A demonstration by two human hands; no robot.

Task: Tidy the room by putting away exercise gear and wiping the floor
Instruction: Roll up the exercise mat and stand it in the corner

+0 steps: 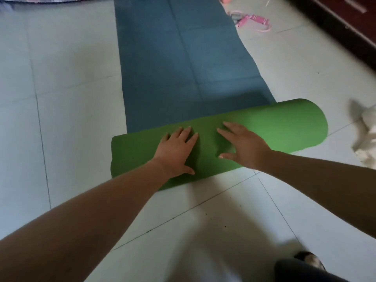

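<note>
A yoga mat lies on the pale tiled floor, blue on top and green underneath. Its near end is wound into a thick green roll (284, 125) lying across the view. The flat blue part (183, 58) stretches away from me. My left hand (176, 151) presses flat on the roll left of centre, fingers spread. My right hand (242, 145) lies flat on the roll just to the right, fingers apart. Neither hand grips anything. A pink jump rope (252, 21) lies on the floor by the mat's far right edge.
A white cloth (366, 139) lies crumpled on the floor at the right edge. Dark wooden furniture (345, 23) runs along the upper right. A plaid fabric edge (50, 0) shows at the top left. My foot in a dark shoe (309, 259) is at the bottom right.
</note>
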